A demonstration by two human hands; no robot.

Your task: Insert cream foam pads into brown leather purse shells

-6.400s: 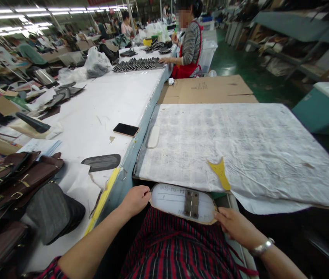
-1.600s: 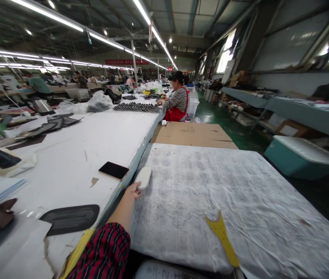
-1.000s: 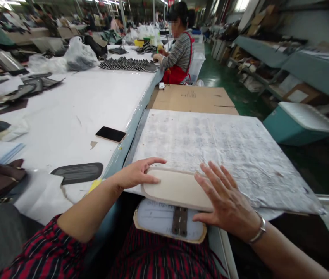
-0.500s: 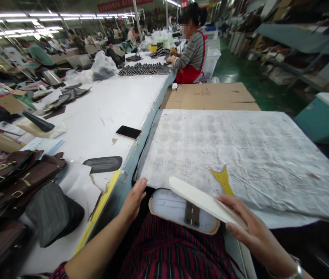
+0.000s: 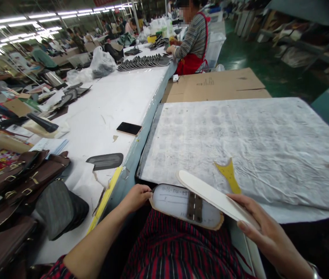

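Observation:
An oval, translucent whitish panel (image 5: 171, 195) with a tan border and handwriting lies on my lap, tilted down to the right. A dark strip (image 5: 195, 207) with light stitch-like marks crosses it. My left hand (image 5: 138, 197) pinches the panel's left end between thumb and fingers. My right hand (image 5: 255, 223) grips a long, white, round-ended piece (image 5: 207, 190), apparently layered, by its right end. This piece slants above the panel and hides part of its upper right edge. Just beyond it, a yellow fork-ended piece (image 5: 228, 175) rests on the white-covered surface.
A white cloth-covered board (image 5: 263, 143) lies ahead, with flattened cardboard (image 5: 216, 83) behind it. To the left, the white table (image 5: 94, 116) holds a phone (image 5: 129, 128), a dark grey cut piece (image 5: 104, 161), a grey stack (image 5: 55, 209) and brown buckled bags (image 5: 19, 182). A co-worker (image 5: 193, 38) sits farther off.
My left hand has gone from beside the board's edge to the panel's left end and closed on it. My right hand has shifted slightly right with the white piece. The view has tilted down.

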